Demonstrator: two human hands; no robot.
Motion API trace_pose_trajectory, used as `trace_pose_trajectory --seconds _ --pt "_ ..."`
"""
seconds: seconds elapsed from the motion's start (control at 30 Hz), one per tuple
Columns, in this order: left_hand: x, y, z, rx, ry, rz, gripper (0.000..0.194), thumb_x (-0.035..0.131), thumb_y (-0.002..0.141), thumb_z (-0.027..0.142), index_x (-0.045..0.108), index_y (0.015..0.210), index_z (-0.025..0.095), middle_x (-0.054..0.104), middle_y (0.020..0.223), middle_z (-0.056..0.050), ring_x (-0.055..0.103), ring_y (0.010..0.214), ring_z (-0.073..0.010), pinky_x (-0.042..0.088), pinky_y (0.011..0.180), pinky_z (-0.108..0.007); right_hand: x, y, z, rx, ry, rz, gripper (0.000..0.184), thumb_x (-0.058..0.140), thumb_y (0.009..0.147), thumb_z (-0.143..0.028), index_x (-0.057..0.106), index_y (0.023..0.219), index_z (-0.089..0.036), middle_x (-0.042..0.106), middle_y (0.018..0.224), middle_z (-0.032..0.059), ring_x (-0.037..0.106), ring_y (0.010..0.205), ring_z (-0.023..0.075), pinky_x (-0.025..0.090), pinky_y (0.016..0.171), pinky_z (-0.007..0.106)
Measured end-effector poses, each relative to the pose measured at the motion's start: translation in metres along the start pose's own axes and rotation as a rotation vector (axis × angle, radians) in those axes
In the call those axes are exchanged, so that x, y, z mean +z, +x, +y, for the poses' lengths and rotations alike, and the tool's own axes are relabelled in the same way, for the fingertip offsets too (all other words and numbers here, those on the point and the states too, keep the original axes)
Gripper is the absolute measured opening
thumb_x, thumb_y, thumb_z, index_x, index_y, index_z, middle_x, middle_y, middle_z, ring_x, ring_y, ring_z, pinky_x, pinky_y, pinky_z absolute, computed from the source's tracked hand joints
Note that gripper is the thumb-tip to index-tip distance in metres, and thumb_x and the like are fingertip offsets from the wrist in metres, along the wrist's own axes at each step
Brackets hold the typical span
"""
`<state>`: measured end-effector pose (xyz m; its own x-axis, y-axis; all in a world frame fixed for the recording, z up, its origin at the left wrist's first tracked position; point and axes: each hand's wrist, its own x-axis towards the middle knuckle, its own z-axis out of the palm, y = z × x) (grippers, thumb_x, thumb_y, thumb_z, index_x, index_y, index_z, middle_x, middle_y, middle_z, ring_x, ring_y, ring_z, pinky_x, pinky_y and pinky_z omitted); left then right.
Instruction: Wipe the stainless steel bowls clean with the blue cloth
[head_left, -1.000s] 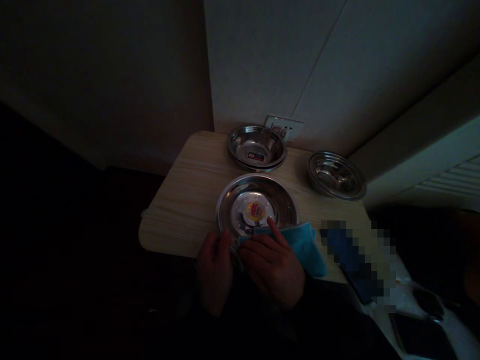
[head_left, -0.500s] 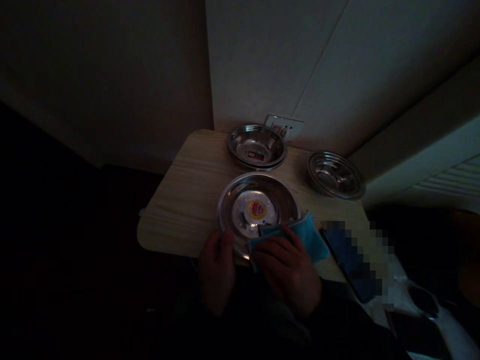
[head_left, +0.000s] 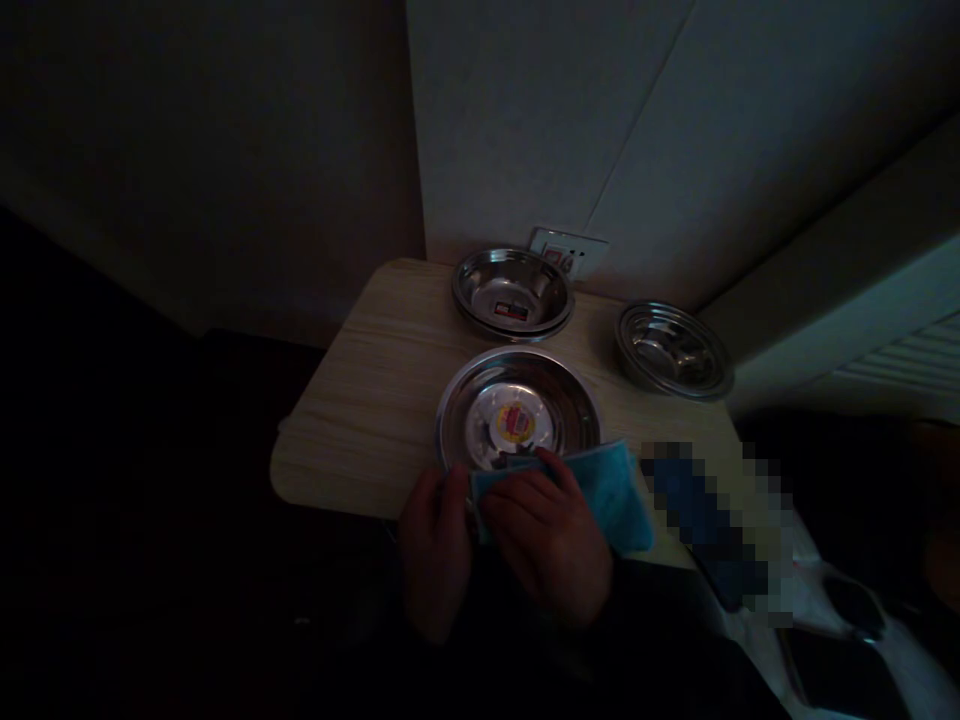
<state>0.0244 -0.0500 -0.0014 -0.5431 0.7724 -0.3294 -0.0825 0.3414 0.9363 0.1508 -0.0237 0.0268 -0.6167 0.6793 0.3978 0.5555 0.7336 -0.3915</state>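
A shiny metal basin (head_left: 574, 400) with a round yellow and red sticker inside lies at the near edge of the wooden table. My left hand (head_left: 436, 545) is closed on its near left rim, thumb on top. My right hand (head_left: 551, 530) is closed on a blue cloth (head_left: 611, 495) and presses it over the near rim of the basin. The cloth spreads out to the right of the hand and hides part of the rim. The fingertips under the cloth are hidden.
Behind stands a pair of stacked metal basins (head_left: 514, 290) by a wall socket (head_left: 570, 250). More stacked metal bowls (head_left: 671, 350) sit at the back right. A dark, partly pixelated flat object (head_left: 697, 520) lies right of the cloth on the table (head_left: 352, 400).
My right hand and the blue cloth have moved left along the near rim, closer to my left hand. The left hand and the basin stay almost where they were.
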Motion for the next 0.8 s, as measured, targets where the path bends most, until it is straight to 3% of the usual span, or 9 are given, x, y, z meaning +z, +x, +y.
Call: trace_pose_trajectory --seconds 0.2,0.33,0.53,0.8 --pt "-0.0005 0.0013 -0.002 0.013 -0.012 0.009 0.036 0.055 0.079 0.049 0.046 0.059 0.02 0.042 0.051 0.006 0.038 0.05 -0.0096 0.033 0.048 -0.022 -0.0023 -0.0055 0.0029 -0.074 -0.057 -0.001 0.02 0.044 0.093 -0.02 0.064 0.09 -0.019 0.069 0.081 0.0007 0.06 0.08 0.0157 0.024 0.105 0.044" --pt "-0.0016 0.0025 0.0004 0.022 0.033 0.0 0.035 0.057 0.078 0.046 0.045 0.058 0.02 0.042 0.051 0.007 0.038 0.05 -0.0093 0.033 0.049 -0.021 0.0057 -0.0025 -0.003 -0.078 -0.03 0.064 0.022 0.042 0.094 -0.019 0.064 0.087 -0.018 0.07 0.082 0.0005 0.061 0.078 0.0146 0.028 0.105 0.043" --pt "-0.0005 0.0032 -0.0034 -0.001 -0.025 -0.004 0.038 0.056 0.078 0.05 0.044 0.058 0.02 0.04 0.05 0.007 0.037 0.048 -0.009 0.032 0.047 -0.021 0.0012 -0.01 0.0037 -0.101 -0.022 0.043 0.018 0.046 0.092 -0.017 0.064 0.094 -0.017 0.071 0.09 0.0025 0.062 0.084 0.0158 0.038 0.099 0.039" --pt "0.0003 0.0008 0.0 -0.02 -0.041 0.001 0.037 0.058 0.076 0.051 0.046 0.059 0.02 0.042 0.051 0.006 0.037 0.047 -0.0088 0.032 0.046 -0.021 0.0031 -0.0086 0.0048 -0.085 -0.013 0.034 0.017 0.045 0.092 -0.016 0.063 0.093 -0.017 0.071 0.088 0.0021 0.063 0.082 0.0159 0.034 0.101 0.043"
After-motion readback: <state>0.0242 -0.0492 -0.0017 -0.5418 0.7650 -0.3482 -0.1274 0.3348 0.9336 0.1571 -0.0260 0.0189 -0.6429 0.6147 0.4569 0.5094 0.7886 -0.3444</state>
